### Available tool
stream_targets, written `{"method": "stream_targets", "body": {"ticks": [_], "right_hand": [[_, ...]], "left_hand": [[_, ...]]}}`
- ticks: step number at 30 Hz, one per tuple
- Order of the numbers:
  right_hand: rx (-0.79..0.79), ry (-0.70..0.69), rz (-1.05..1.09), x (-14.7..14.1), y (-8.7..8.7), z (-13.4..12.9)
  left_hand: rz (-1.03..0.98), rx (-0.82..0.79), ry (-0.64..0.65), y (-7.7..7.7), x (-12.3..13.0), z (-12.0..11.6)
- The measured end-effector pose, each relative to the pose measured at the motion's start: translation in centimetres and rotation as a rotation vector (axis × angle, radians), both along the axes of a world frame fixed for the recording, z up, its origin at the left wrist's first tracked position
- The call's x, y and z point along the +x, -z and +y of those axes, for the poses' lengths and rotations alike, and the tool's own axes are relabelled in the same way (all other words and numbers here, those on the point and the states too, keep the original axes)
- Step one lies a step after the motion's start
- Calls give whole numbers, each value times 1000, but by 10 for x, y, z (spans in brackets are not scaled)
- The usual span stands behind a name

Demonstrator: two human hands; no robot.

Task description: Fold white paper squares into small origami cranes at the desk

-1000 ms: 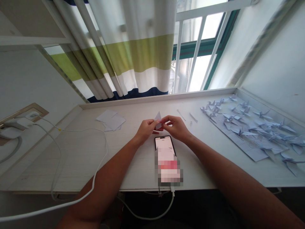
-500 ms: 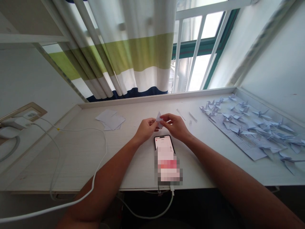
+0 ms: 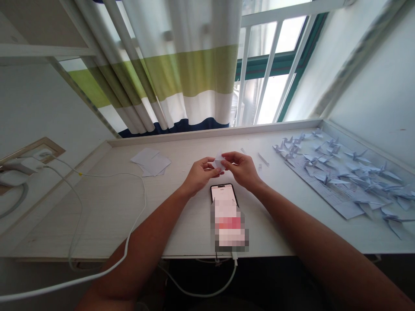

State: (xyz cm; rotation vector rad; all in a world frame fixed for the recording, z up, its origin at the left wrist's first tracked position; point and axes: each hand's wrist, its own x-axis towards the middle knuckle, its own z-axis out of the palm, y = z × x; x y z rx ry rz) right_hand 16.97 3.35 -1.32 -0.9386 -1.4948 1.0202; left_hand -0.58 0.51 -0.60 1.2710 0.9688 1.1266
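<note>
A small folded white paper point(image 3: 218, 162) is held between both hands above the middle of the white desk. My left hand point(image 3: 201, 173) grips its left and lower side with thumb and fingers. On the other side, my right hand point(image 3: 240, 167) pinches the paper, its fingertips partly covering it. The exact folds are too small to make out. Just below the hands lies a phone point(image 3: 223, 194) with its screen lit and partly pixelated. A loose stack of white paper sheets point(image 3: 151, 161) lies to the left of the hands.
Many folded paper cranes point(image 3: 327, 177) cover the desk's right side, some on a printed sheet point(image 3: 337, 205). Thin paper strips point(image 3: 263, 159) lie right of the hands. A white cable point(image 3: 145, 194) crosses the left side. A raised rim point(image 3: 194, 133) borders the desk's back.
The paper has turned between my fingers, its pointed top giving way to a blunter shape. My right hand has shifted slightly up over it, and my left fingers have moved a little.
</note>
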Motion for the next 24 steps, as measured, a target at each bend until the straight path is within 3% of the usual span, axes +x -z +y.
{"method": "stream_targets", "body": {"ticks": [13,24], "right_hand": [[-10,-3,-89,4,-3,-2],[3,-52,-46,2,-8,-4]], "left_hand": [[55,36,-34,0,5,-1],[103,17,-60,-3,7,-2]]}}
